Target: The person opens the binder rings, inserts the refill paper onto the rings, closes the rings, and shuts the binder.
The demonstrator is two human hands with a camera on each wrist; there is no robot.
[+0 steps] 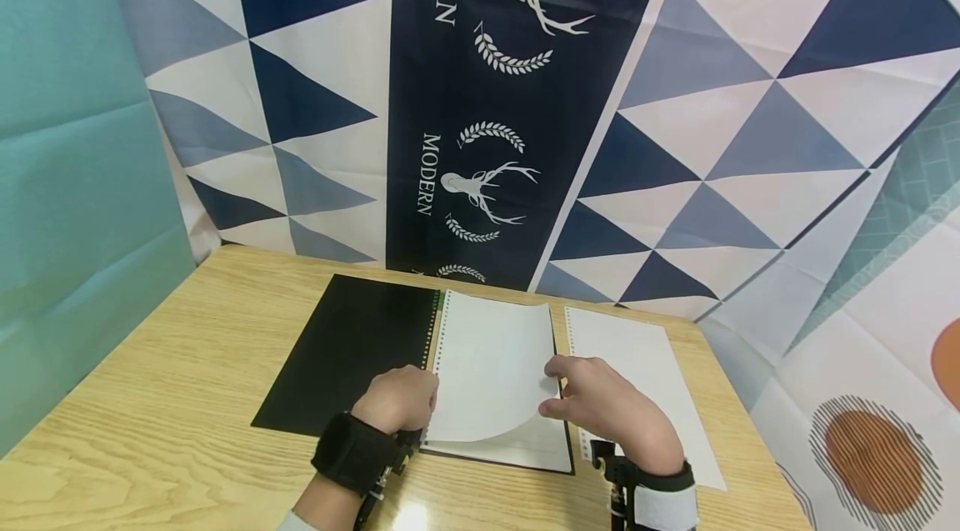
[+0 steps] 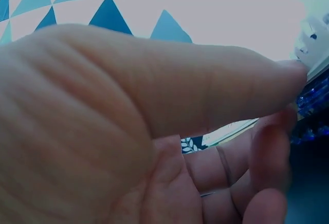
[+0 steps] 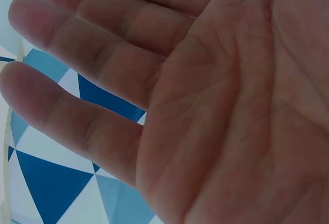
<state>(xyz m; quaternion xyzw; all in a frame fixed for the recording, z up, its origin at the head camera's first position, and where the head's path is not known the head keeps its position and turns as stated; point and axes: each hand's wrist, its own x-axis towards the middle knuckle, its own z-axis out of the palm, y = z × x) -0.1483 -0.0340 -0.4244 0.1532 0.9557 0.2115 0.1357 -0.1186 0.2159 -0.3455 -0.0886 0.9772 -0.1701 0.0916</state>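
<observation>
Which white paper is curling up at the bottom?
The top sheet in the black-covered binder: its lower right corner curls up beside the right hand, showing the page beneath. The loose punched sheet farther right looks flat.

Bare wooden tabletop [image 1: 165, 348] leaves a wide way in from the left, bounded by a hanging teal cloth [image 1: 82, 181], while patterned fabric [image 1: 315, 81] walls off the back edge. The curled left hand [image 1: 399, 399] blocks the seam between a black cover [image 1: 360, 339] and a white page [image 1: 491, 364], and the right hand [image 1: 600, 398] bars the page's right side. Under the page's raised lower-right edge, a narrow gap opens toward the front.
</observation>
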